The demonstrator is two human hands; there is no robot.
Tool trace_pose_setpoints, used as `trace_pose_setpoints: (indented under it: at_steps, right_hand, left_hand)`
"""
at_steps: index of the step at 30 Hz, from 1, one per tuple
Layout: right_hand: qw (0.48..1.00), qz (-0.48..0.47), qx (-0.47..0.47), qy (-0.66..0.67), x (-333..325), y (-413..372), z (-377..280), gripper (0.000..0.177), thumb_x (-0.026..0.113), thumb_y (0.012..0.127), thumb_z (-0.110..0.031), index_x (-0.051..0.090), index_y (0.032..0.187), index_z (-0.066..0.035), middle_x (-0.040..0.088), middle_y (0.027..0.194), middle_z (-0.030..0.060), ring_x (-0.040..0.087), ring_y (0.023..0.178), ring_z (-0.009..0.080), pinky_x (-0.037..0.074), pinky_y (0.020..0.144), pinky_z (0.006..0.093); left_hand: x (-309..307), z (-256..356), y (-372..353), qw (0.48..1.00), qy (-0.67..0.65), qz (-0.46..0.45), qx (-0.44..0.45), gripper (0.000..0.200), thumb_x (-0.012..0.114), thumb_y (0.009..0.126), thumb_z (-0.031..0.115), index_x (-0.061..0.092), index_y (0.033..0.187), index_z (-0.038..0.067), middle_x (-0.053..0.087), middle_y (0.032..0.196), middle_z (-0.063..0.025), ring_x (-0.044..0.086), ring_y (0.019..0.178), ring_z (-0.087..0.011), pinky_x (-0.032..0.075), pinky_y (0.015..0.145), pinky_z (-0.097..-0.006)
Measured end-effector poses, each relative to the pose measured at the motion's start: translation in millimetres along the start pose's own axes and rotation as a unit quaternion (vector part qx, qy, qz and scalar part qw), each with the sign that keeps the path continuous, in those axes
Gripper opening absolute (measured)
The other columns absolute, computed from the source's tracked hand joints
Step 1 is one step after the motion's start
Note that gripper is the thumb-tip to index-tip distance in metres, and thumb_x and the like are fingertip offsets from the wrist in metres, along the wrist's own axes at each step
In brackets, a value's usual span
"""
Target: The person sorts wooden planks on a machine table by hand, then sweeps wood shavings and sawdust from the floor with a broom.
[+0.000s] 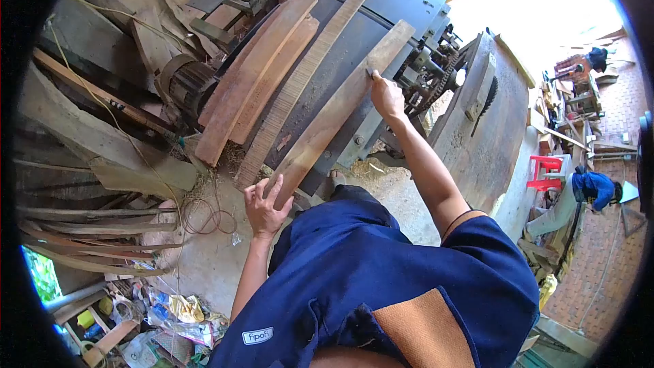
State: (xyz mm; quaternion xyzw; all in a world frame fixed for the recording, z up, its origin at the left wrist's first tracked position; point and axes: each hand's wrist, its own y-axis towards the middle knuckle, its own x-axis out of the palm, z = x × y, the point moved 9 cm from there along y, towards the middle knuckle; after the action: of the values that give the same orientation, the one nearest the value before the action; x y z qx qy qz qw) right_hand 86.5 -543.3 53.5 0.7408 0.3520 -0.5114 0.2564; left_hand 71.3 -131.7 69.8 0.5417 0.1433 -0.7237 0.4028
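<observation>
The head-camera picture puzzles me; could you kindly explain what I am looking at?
There is only one picture, taken by a camera worn on the person's head, looking forward and down. Its wide lens bends the edges. The blue shirt at the bottom is the wearer's own. No robot is involved, only two bare hands. The left hand holds the near end of a long wooden plank, and the right hand grips its edge farther up. The plank rests on a heavy dark woodworking machine with gear wheels. Beside it on the machine lie two curved boards and a ribbed strip. At the far right, another person in blue bends over near a red stool.
</observation>
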Motion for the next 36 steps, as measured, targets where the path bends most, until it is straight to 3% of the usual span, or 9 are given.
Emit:
trace_pose_setpoints:
  at_steps: [9,11,19,21,23,25,29,32,36]
  right_hand:
    - [1.000,-0.002,0.011,-0.005,3,8,-14,0.022,0.048,0.091,-0.013,0.055,0.111,-0.006,0.069,0.092,0.0264,0.068,0.088,0.0452,0.056,0.076,0.0531]
    - [0.998,0.045,0.015,-0.031,8,-1,-23,0.022,0.047,0.093,-0.015,0.059,0.109,-0.005,0.069,0.086,0.0221,0.068,0.078,0.0437,0.055,0.068,0.0556]
    - [0.997,0.038,0.005,-0.062,17,11,-15,0.031,0.047,0.093,-0.014,0.058,0.122,-0.009,0.069,0.086,0.0246,0.069,0.074,0.0435,0.057,0.067,0.0522]
    - [0.995,0.036,-0.074,-0.048,14,-2,-34,0.033,0.046,0.094,-0.014,0.057,0.125,-0.010,0.069,0.086,0.0259,0.069,0.079,0.0435,0.057,0.066,0.0515]
    - [0.996,0.045,0.024,-0.067,8,20,-1,0.030,0.045,0.094,-0.013,0.058,0.121,-0.007,0.070,0.089,0.0238,0.070,0.081,0.0428,0.057,0.066,0.0513]
    - [0.998,0.058,0.019,-0.033,-5,34,9,0.024,0.045,0.093,-0.012,0.058,0.112,-0.005,0.070,0.086,0.0234,0.070,0.078,0.0412,0.058,0.065,0.0499]
    - [0.983,0.074,-0.147,-0.084,18,0,-33,0.035,0.047,0.090,-0.011,0.058,0.123,-0.006,0.070,0.082,0.0242,0.071,0.069,0.0400,0.058,0.053,0.0468]
    - [0.998,0.042,-0.003,-0.046,1,32,-2,0.023,0.046,0.094,-0.015,0.061,0.111,-0.008,0.070,0.086,0.0235,0.070,0.075,0.0422,0.059,0.062,0.0471]
    - [0.989,0.098,-0.068,-0.084,10,28,-11,0.021,0.046,0.094,-0.014,0.058,0.110,-0.006,0.068,0.075,0.0247,0.070,0.070,0.0401,0.056,0.055,0.0507]
  left_hand:
    - [1,3,-3,0.999,0.017,0.043,0.004,0.059,0.081,0.068,0.034,0.067,0.124,0.024,0.054,0.114,-0.0036,0.048,0.101,-0.0258,0.045,0.091,-0.0378]
    - [1,5,-2,0.999,0.017,0.048,0.012,0.059,0.081,0.068,0.034,0.067,0.124,0.024,0.054,0.114,-0.0037,0.048,0.100,-0.0258,0.045,0.090,-0.0377]
    - [3,4,-2,0.999,0.006,0.049,0.004,0.058,0.082,0.066,0.032,0.069,0.122,0.024,0.054,0.114,-0.0041,0.048,0.100,-0.0263,0.047,0.088,-0.0383]
    - [2,2,0,0.998,0.009,0.056,0.012,0.058,0.083,0.066,0.031,0.069,0.122,0.023,0.055,0.113,-0.0045,0.048,0.100,-0.0265,0.047,0.088,-0.0385]
    - [2,5,-2,0.998,0.010,0.058,0.013,0.059,0.083,0.065,0.032,0.069,0.122,0.024,0.054,0.112,-0.0045,0.048,0.101,-0.0266,0.047,0.088,-0.0387]
    - [1,4,-2,0.998,0.005,0.054,0.009,0.060,0.083,0.065,0.032,0.069,0.122,0.024,0.054,0.111,-0.0047,0.048,0.101,-0.0267,0.047,0.089,-0.0388]
    - [2,2,1,0.998,0.010,0.061,0.015,0.060,0.083,0.065,0.032,0.068,0.123,0.023,0.055,0.113,-0.0051,0.049,0.101,-0.0275,0.047,0.089,-0.0393]
    - [1,5,0,0.999,0.006,0.053,0.009,0.060,0.083,0.063,0.031,0.069,0.121,0.023,0.054,0.113,-0.0051,0.049,0.101,-0.0281,0.047,0.089,-0.0396]
    - [4,3,-1,0.998,0.012,0.060,0.012,0.059,0.083,0.063,0.031,0.070,0.120,0.024,0.055,0.112,-0.0042,0.049,0.100,-0.0273,0.048,0.087,-0.0393]
